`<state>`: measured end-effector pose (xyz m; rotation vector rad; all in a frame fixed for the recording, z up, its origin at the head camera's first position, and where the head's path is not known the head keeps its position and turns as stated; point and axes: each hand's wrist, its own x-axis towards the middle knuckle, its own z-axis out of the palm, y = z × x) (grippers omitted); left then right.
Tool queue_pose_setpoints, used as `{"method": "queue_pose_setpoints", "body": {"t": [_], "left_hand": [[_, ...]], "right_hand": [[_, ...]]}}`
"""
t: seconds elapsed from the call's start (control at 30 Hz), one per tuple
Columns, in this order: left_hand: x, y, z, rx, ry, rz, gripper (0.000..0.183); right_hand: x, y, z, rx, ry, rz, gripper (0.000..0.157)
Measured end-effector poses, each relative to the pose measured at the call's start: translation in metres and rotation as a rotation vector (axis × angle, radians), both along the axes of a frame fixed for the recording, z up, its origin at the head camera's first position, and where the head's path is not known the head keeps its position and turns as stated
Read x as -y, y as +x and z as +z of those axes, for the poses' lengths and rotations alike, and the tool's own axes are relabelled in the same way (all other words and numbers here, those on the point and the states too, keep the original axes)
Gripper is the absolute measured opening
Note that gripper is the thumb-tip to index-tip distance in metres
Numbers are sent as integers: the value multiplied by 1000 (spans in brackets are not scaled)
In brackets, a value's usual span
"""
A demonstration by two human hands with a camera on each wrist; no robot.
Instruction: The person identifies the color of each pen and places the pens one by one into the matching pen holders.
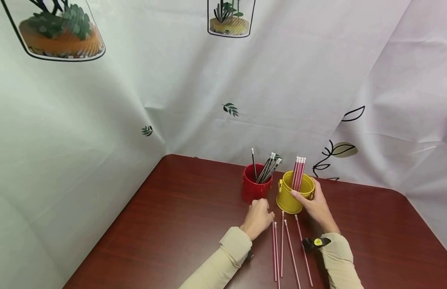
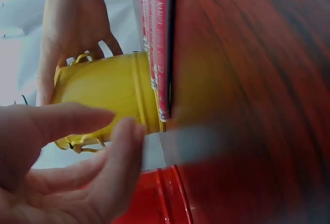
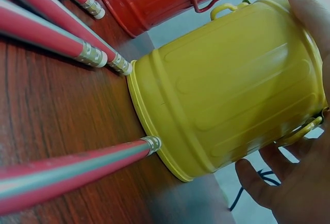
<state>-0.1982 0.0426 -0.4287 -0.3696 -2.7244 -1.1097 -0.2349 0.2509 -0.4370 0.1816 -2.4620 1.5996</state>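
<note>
My right hand grips a yellow metal pail, with the thumb at the rim and the other fingers behind its side. Several pink pencils stand in that pail, erasers up. Just left of it is a red pail holding several black pencils. In front of the pails, several loose pink pencils lie on the table, eraser ends toward the yellow pail. My left hand hovers by their eraser ends; in the left wrist view its thumb and fingers are loosely bent, with nothing visible between them.
The dark red-brown wooden table has rounded back corners. Behind it hangs a white cloth with printed leaves and plants, close to the back edge and both pails. A black wrist camera is strapped to the right wrist.
</note>
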Motion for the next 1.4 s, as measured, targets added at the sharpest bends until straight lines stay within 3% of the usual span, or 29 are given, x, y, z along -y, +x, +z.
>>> {"method": "queue_pose_setpoints", "body": {"t": [0.13, 0.33, 0.63, 0.87, 1.1, 1.4], "left_hand": [[-1, 4, -2, 103, -21, -2, 34], [-5, 10, -3, 161, -74, -16, 32], [-5, 14, -5, 189, -127, -39, 31], [-4, 16, 0, 217, -142, -23, 11], [-4, 19, -1, 225, -132, -8, 19], [-5, 17, 2, 204, -101, 15, 26]], "right_hand": [[-1, 0, 0, 5, -1, 0, 77], [-1, 0, 2, 1, 20, -8, 77], [2, 1, 6, -7, 7, 6, 77], [13, 18, 28, 5, 20, 5, 75], [5, 7, 12, -9, 7, 8, 77], [14, 19, 27, -18, 20, 3, 75]]}}
